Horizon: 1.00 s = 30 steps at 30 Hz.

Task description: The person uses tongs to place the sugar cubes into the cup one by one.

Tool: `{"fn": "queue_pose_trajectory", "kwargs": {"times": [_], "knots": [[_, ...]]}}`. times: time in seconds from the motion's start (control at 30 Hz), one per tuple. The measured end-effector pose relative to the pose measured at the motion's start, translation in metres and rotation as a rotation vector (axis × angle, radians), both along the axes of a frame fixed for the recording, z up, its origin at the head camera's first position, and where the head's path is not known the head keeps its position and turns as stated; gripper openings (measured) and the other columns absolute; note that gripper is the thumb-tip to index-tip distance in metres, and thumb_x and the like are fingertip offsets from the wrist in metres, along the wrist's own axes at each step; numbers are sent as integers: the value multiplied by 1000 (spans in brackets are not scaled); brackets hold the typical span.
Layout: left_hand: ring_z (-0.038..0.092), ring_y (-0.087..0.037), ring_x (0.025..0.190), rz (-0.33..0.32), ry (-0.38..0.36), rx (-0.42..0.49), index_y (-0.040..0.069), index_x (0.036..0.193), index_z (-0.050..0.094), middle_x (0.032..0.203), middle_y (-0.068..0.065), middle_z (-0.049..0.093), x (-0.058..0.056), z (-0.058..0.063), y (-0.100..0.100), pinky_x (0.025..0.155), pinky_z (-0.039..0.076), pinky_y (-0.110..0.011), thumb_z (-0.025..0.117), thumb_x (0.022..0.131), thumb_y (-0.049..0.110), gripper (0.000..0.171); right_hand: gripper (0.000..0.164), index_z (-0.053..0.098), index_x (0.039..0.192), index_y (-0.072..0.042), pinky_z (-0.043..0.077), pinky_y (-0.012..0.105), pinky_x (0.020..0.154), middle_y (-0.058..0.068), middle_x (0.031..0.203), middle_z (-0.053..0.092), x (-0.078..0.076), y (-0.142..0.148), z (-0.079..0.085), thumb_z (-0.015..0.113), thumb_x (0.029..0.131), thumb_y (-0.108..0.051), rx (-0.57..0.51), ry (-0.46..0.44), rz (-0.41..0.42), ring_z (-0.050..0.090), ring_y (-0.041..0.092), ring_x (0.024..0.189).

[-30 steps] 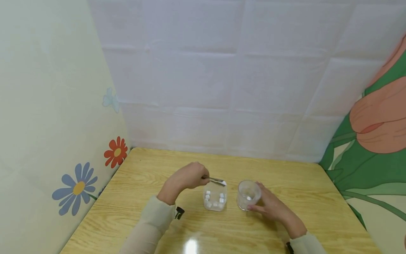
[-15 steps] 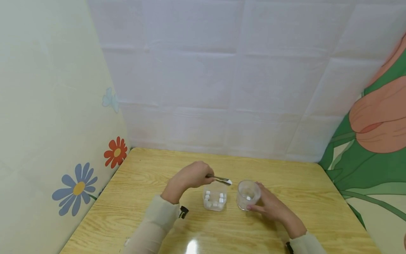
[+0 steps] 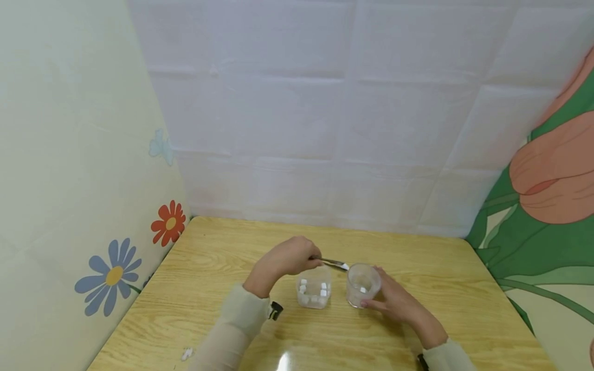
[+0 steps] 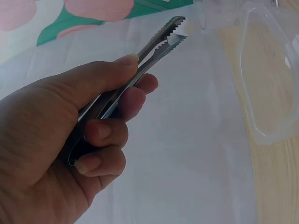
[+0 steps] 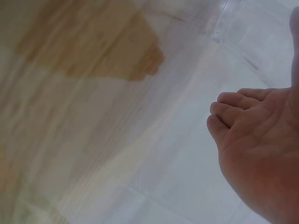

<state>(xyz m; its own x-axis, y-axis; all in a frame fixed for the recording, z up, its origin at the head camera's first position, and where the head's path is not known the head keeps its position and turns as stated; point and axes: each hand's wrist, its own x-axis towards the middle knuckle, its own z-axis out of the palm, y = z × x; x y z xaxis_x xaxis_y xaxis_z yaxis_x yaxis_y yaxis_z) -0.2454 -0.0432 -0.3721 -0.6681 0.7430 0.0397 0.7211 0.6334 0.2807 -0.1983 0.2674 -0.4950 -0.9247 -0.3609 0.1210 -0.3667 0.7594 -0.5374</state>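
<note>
My left hand (image 3: 287, 257) grips a pair of small metal tongs (image 3: 330, 261), thumb on one side and fingers curled along the other. Between their serrated tips, in the left wrist view, sits a white cube (image 4: 177, 32). The tips overlap the left rim of a clear cup (image 3: 355, 294) in the head view. My right hand (image 3: 400, 301) holds that cup from its right side, thumb in front and fingers behind. A white cube (image 3: 363, 290) lies inside it. Left of the cup, below my left hand, a clear plastic container (image 3: 313, 305) has several white cubes along its sides.
The wood-grain table (image 3: 417, 268) reaches back to a pale hanging sheet (image 3: 278, 129). Printed flowers cover the panels on both sides. A small white mark (image 3: 187, 353) shows near the left sleeve on the table.
My left hand has moved right with the tongs and cube, from over the container to the cup's rim. My right hand and the cup have stayed in place.
</note>
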Motion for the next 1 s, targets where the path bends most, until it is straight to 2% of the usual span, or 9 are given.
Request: {"fn": "queue_pose_trajectory", "kwargs": {"times": [0.23, 0.4, 0.83, 1.0], "knots": [[52, -1, 61, -21, 33, -29, 18, 93, 76, 75, 12, 64, -2, -3, 9, 66, 46, -21, 63, 102, 28, 19, 99, 32, 152, 6, 26, 69, 110, 36, 153, 34, 0, 0, 0, 78, 85, -51, 11, -13, -12, 28, 56, 143], [51, -3, 61, -22, 17, -33, 18, 92, 75, 78, 7, 69, -2, -5, 16, 65, 45, -22, 61, 103, 29, 20, 98, 32, 152, 5, 27, 69, 110, 35, 153, 34, -1, 0, -1, 77, 85, -51, 2, -14, -6, 28, 56, 143], [49, -3, 61, -43, 34, -35, 19, 86, 72, 72, 11, 62, -4, -11, 28, 63, 43, -20, 62, 102, 29, 22, 94, 34, 151, 4, 28, 71, 108, 35, 152, 37, -2, 0, -3, 78, 85, -48, -21, 11, 17, 29, 57, 141], [50, -2, 61, -52, 30, -31, 18, 85, 72, 75, 8, 66, -4, -13, 32, 63, 43, -19, 62, 102, 29, 22, 92, 35, 150, 4, 29, 71, 108, 34, 151, 39, -2, 0, -3, 78, 86, -47, -22, 18, 26, 30, 57, 141]]}}
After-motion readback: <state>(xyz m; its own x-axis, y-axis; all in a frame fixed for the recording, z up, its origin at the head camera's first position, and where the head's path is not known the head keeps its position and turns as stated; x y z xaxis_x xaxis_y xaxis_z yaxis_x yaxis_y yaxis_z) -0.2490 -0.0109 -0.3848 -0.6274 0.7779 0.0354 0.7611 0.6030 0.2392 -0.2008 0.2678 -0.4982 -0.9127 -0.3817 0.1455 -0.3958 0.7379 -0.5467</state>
